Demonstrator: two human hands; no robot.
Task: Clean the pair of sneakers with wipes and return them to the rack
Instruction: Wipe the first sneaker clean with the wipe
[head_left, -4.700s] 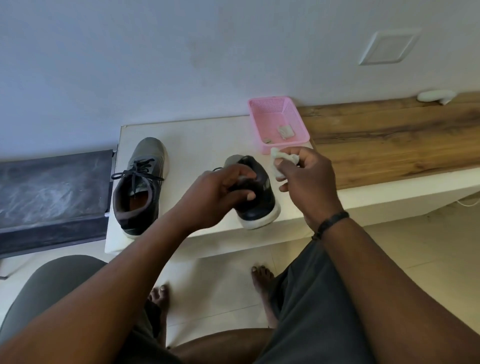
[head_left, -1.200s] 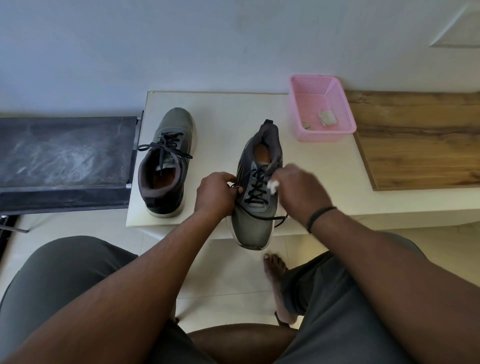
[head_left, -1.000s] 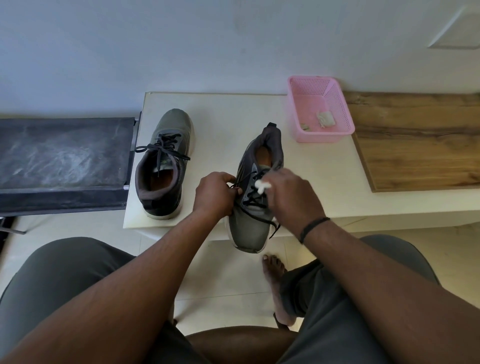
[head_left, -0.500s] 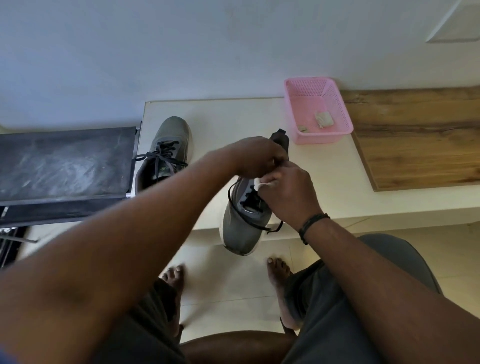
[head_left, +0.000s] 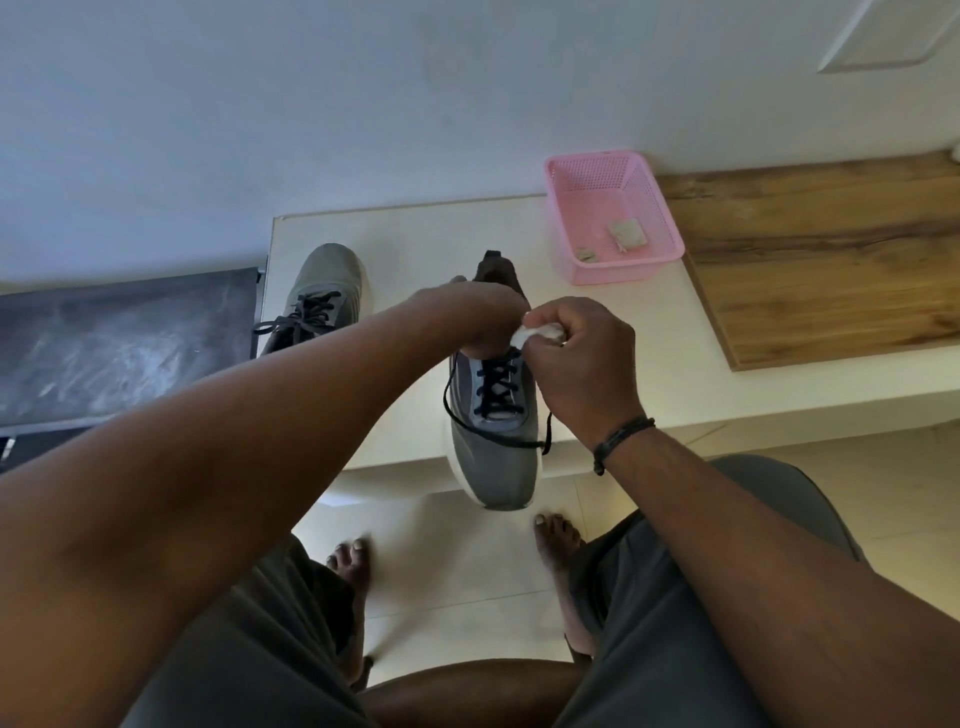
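A grey sneaker with black laces (head_left: 493, 441) lies on the white table (head_left: 415, 234), its toe past the front edge toward me. My left hand (head_left: 478, 319) reaches over its opening and grips the collar. My right hand (head_left: 576, 358) is closed on a crumpled white wipe (head_left: 537, 332), held at the top of the laces beside my left hand. The second grey sneaker (head_left: 322, 296) stands to the left on the table, toe toward the wall, partly hidden by my left forearm.
A pink mesh basket (head_left: 613, 213) holding used wipe scraps sits at the table's back right. A wooden board (head_left: 821, 260) lies to the right, a dark bench (head_left: 119, 343) to the left. My bare feet rest on the tiled floor below.
My left hand went from the sneaker's side up over its opening. My right hand rose with the wipe from the laces to the top of the tongue.
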